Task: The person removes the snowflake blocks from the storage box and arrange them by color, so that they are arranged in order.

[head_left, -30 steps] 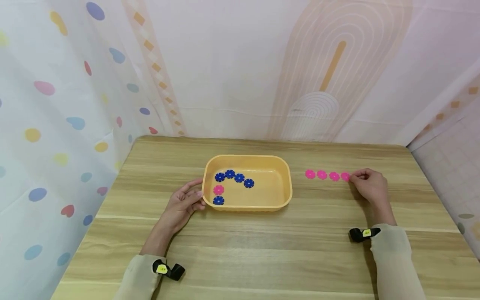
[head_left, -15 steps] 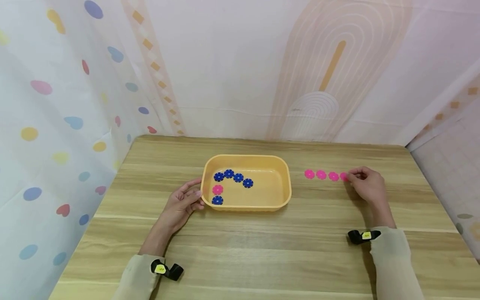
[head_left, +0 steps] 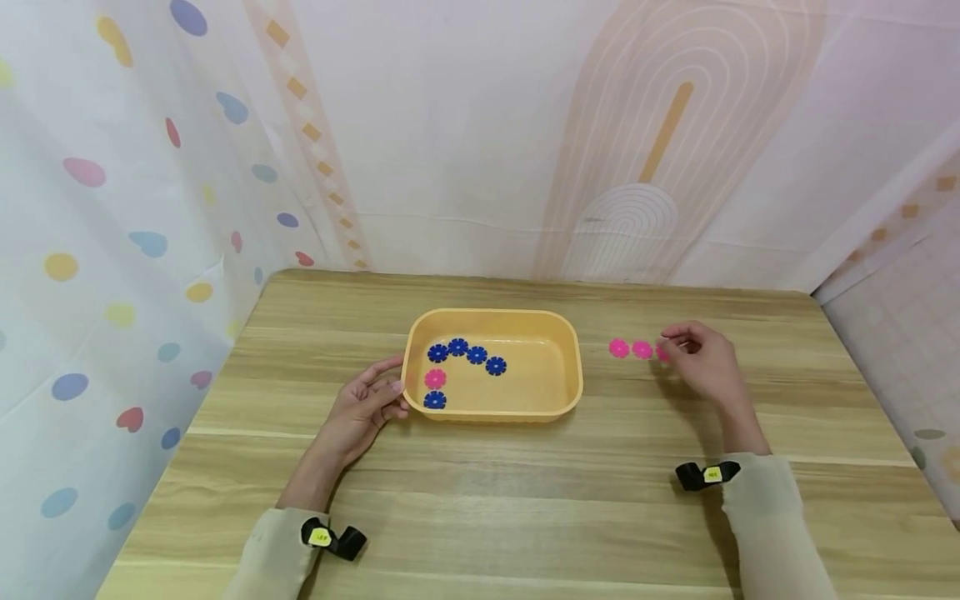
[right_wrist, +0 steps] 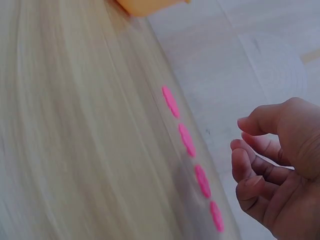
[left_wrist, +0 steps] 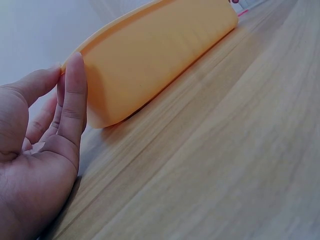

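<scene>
At the left end of a yellow plastic tray [head_left: 491, 312], my left hand [head_left: 362, 417] pinches the rim between thumb and fingers; the left wrist view shows this grip beside the tray's wall [left_wrist: 155, 55]. Inside the tray lie several blue snowflake discs [head_left: 476, 355] and one pink disc [head_left: 436, 379]. My right hand [head_left: 705, 364] hovers over a row of pink snowflake discs [head_left: 642, 350] on the table, covering part of the row in the head view. In the right wrist view its fingers are loosely bent with nothing between them, and several pink discs [right_wrist: 186, 140] lie flat below.
The wood-grain table [head_left: 487, 508] ends at a patterned curtain [head_left: 465, 167] behind, with another dotted curtain [head_left: 150, 292] along the left. A black camera strap sits on each wrist [head_left: 708, 476].
My right hand has let go of the rightmost pink disc, risen slightly and moved left along the row. My left hand and the tray stay in place.
</scene>
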`<action>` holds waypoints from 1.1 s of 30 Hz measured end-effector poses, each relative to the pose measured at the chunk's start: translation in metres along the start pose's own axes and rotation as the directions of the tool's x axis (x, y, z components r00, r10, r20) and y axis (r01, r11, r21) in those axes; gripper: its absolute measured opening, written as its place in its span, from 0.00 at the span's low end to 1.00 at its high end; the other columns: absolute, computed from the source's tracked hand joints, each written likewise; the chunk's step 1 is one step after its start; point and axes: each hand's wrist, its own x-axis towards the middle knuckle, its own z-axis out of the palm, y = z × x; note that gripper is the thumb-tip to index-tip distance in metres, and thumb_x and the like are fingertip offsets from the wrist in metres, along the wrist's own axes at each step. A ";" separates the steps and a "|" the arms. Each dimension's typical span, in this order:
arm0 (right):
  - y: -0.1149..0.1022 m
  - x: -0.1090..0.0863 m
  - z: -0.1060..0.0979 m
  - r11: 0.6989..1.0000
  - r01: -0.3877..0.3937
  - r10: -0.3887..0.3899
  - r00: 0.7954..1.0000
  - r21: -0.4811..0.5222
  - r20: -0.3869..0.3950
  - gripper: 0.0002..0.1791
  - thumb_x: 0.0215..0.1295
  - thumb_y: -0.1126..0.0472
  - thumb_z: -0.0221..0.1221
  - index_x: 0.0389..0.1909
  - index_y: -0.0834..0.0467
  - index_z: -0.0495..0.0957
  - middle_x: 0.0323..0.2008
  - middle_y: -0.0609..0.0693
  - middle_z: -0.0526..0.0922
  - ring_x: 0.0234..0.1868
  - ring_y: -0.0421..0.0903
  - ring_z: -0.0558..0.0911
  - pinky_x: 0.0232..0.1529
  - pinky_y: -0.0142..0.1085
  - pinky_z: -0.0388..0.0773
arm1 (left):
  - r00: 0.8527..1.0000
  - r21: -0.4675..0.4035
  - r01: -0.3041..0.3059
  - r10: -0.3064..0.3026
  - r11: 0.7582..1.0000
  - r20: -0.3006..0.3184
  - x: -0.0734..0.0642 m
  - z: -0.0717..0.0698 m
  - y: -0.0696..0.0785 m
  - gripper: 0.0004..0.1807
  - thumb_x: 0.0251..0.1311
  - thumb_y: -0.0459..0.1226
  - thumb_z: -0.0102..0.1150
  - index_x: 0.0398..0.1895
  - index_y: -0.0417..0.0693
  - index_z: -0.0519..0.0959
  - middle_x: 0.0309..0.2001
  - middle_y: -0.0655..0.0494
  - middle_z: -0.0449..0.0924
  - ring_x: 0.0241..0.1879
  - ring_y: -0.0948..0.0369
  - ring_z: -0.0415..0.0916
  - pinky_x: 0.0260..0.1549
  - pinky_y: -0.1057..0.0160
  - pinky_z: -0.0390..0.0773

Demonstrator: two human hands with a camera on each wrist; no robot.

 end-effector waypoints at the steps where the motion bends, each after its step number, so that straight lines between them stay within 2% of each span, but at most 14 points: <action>1: -0.003 0.000 0.002 1.000 0.012 -0.012 1.000 0.001 0.004 0.17 0.74 0.55 0.59 0.54 0.63 0.80 0.45 0.60 0.84 0.37 0.39 0.78 0.30 0.25 0.77 | 1.000 -0.003 0.000 0.000 1.000 0.002 0.000 0.000 0.000 0.25 0.74 0.33 0.56 0.71 0.46 0.66 0.40 0.56 0.83 0.34 0.65 0.84 0.37 0.70 0.89; 11: -0.027 0.006 0.022 0.993 0.118 -0.119 0.992 0.029 0.032 0.15 0.70 0.61 0.61 0.52 0.64 0.81 0.42 0.59 0.86 0.39 0.48 0.81 0.32 0.26 0.77 | 1.000 -0.011 0.001 -0.001 1.000 0.014 0.001 0.001 -0.002 0.24 0.75 0.33 0.56 0.71 0.47 0.67 0.40 0.57 0.83 0.34 0.65 0.84 0.37 0.70 0.89; 18: -0.052 0.007 0.034 0.988 0.142 -0.145 0.987 0.059 0.068 0.16 0.70 0.60 0.64 0.55 0.62 0.79 0.43 0.57 0.86 0.41 0.50 0.83 0.33 0.29 0.79 | 1.000 -0.010 0.008 -0.008 1.000 0.010 0.002 0.002 -0.001 0.24 0.74 0.33 0.56 0.71 0.48 0.67 0.40 0.57 0.84 0.34 0.65 0.84 0.36 0.70 0.89; 22: -0.065 0.011 0.042 0.980 0.179 -0.187 0.979 0.087 0.087 0.15 0.68 0.61 0.65 0.54 0.61 0.80 0.43 0.57 0.86 0.41 0.49 0.82 0.38 0.30 0.80 | 1.000 -0.009 0.011 -0.011 1.000 0.003 0.002 0.002 -0.001 0.24 0.74 0.34 0.57 0.71 0.47 0.67 0.39 0.57 0.84 0.34 0.65 0.84 0.36 0.70 0.89; 33: -0.105 0.013 0.072 0.957 0.267 -0.283 0.945 0.110 0.162 0.21 0.67 0.56 0.67 0.57 0.59 0.79 0.43 0.54 0.86 0.40 0.50 0.83 0.37 0.36 0.82 | 1.000 -0.007 0.007 -0.007 1.000 0.007 0.003 -0.001 0.000 0.24 0.74 0.34 0.57 0.71 0.48 0.68 0.40 0.57 0.84 0.34 0.65 0.84 0.36 0.70 0.89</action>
